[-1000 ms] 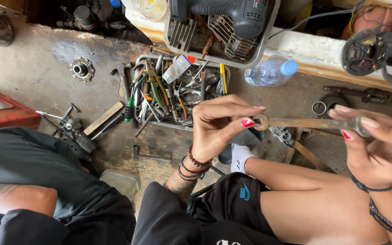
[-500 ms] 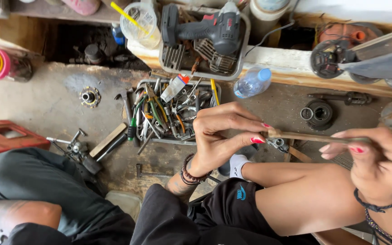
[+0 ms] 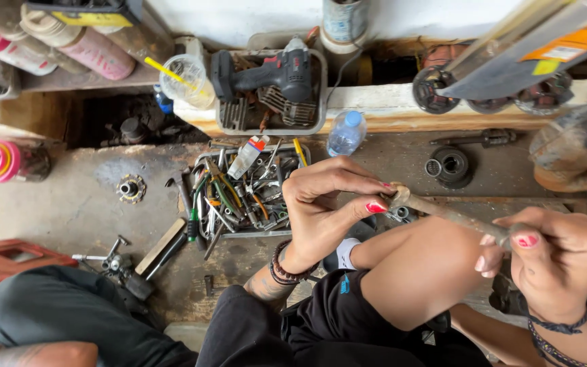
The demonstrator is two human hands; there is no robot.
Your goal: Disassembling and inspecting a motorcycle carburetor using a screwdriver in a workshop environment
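Left hand (image 3: 324, 207): fingers pinched on the knobbed end of a rusty rod (image 3: 443, 212), thumb underneath and fingertips curled over the top.
Right hand (image 3: 555, 255): fingers wrapped and pressed together round the rod's other end, thumb laid along it.
Rod: held in the air between the two hands, slanting down toward the right hand, above the person's bare knee (image 3: 416, 272); it touches nothing but the hands.
Step in hand: judging by the grips, the rod's end piece is being worked or checked by the left fingers while the right hand steadies the shaft.
Next move calls for: a firm counter-hold from the right hand and a fine fingertip grip at the left end; the rust looks likely to make the end stiff and the hold gritty.
Tool tray (image 3: 205, 163): on the floor just beyond the left hand, crammed with pliers, screwdrivers and wrenches.
Bottle (image 3: 345, 133): clear plastic, blue cap, lying beside the tray.
Drill (image 3: 273, 73): in a grey basket on the ledge above the tray.
Bearing (image 3: 131, 187): on the floor, well left of the tray.
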